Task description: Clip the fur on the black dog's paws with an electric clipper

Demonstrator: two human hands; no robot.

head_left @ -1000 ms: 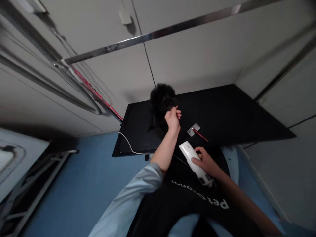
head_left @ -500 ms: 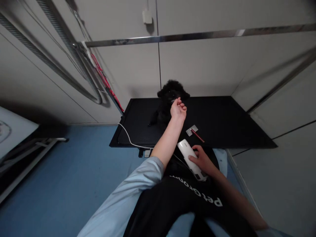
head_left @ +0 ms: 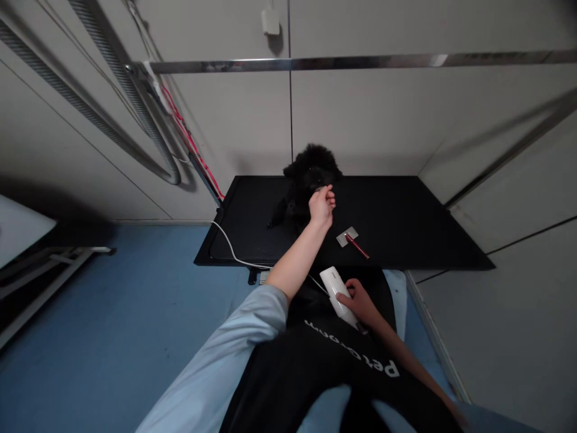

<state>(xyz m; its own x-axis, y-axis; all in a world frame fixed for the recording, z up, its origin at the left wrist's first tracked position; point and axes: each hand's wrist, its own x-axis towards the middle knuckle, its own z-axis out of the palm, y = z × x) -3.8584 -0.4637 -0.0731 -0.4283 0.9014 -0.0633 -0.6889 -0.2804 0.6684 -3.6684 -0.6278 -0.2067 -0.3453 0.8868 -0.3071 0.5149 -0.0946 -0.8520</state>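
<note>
A black curly-haired dog [head_left: 311, 171] sits on the black table, facing me. My left hand [head_left: 321, 205] reaches up to its muzzle with the fingers curled closed at the chin; the fingertips and what they pinch are partly hidden. Low in front of my apron, my right hand [head_left: 358, 299] grips a white hair clipper [head_left: 334, 288], thumb on top and fingers along the far side. The clipper's lower end points down towards the apron. A slicker brush [head_left: 354, 242] with a red handle lies on the table, right of my left hand and apart from it.
The black grooming table [head_left: 396, 216] stands against the wall. A white cord [head_left: 231, 246] crosses its left front edge. A metal bar [head_left: 342, 62] spans above, red leashes [head_left: 189, 138] hang at left, and a grey hose [head_left: 148, 129] loops beside them.
My right hand and the clipper have come slightly lower and nearer my body. My left hand stays at the dog's muzzle, its wrist turned a little. The camera view has shifted slightly.
</note>
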